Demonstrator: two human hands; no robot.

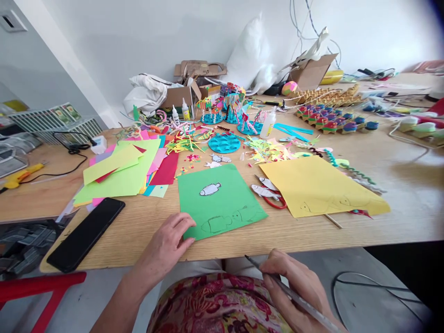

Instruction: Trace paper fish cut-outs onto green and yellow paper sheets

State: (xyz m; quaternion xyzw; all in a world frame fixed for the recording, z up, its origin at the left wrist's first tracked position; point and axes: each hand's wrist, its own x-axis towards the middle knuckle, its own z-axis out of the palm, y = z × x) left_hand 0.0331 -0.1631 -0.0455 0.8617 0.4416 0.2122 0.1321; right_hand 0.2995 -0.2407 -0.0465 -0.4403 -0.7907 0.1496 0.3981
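Observation:
My left hand (169, 236) lies with its fingers over the lower left corner of a green sheet of paper (225, 201) at the table's front edge. Pencil-like outlines of two fish run along the sheet's lower part. A white paper fish cutout (210, 189) rests on its upper half. My right hand (294, 282) is closed around a slim pen (289, 292), its dark tip pointing up and left, held in front of the table edge and apart from the paper. Right of the green sheet is a yellow sheet (308, 180), also with faint fish outlines.
Red-handled scissors (283, 202) lie partly under fish cutouts (265, 192). A black phone (86, 233) and stacked coloured paper (118, 169) are on the left. Farther back are paper scraps (268, 151), a glue bottle (268, 124), blue-based crafts (249, 127) and painted egg-carton pieces (326, 118).

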